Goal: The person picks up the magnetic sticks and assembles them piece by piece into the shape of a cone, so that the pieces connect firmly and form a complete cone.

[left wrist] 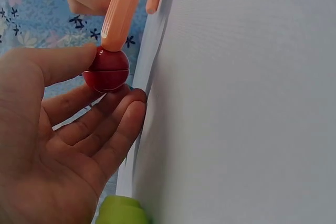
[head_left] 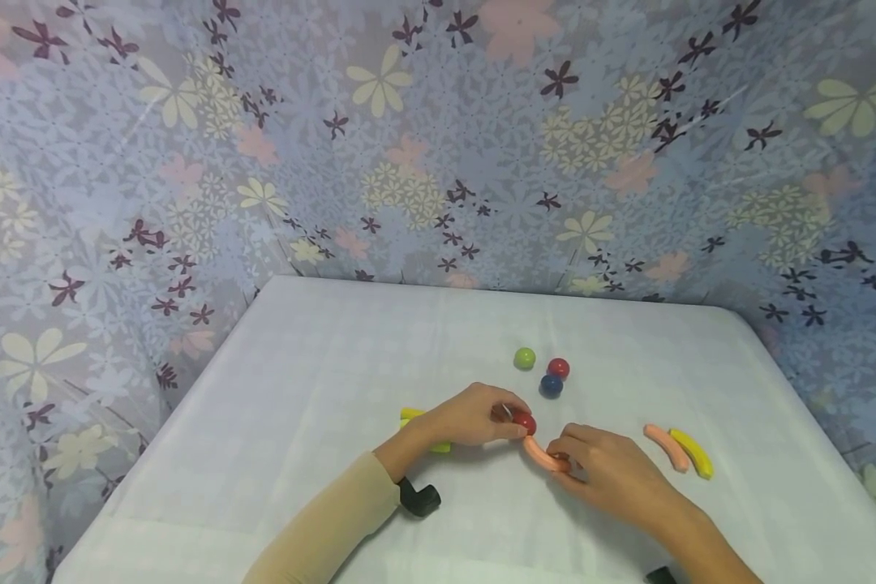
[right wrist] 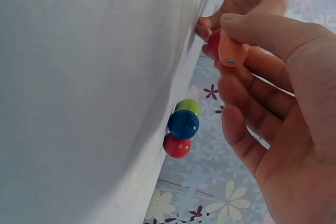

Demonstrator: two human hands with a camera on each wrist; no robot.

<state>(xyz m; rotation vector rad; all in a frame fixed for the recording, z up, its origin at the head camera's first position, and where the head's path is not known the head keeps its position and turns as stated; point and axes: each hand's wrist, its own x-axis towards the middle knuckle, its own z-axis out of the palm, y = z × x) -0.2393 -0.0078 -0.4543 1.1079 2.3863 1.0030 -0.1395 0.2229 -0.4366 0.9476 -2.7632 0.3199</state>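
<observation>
- Two bare hands at work over a white surface [head_left: 321, 349], and they're right next to each other near the middle of it.
- Left hand [head_left: 474, 415] has a red ball [head_left: 526, 422] pinched between thumb and fingers. From the left wrist view you can see a seam running round the ball, and the spare fingers spread out underneath, not gripping anything.
- Right hand [head_left: 613, 470] is pinching one end of a curved orange stick [head_left: 543, 456]. Its other end touches the red ball, so the pair sits between the hands.
- Just behind the left hand, over by that forearm, is a yellow piece [head_left: 412, 414] with a green piece [head_left: 441, 447]. The arm hides part of them, so can't tell how many there are.
- Further back: a green ball [head_left: 525, 358], a second red ball [head_left: 558, 368] and a blue ball [head_left: 551, 386]. Red and blue are super close, can't swear they touch; green is a bit apart.
- Off past the right hand, another orange stick [head_left: 667, 448] lies just beside a yellow stick [head_left: 691, 453].
- Left arm's in a beige sleeve [head_left: 328, 519], with something black [head_left: 419, 499] at the wrist.
- Backdrop is floral fabric [head_left: 445, 105], all blues and purples.
</observation>
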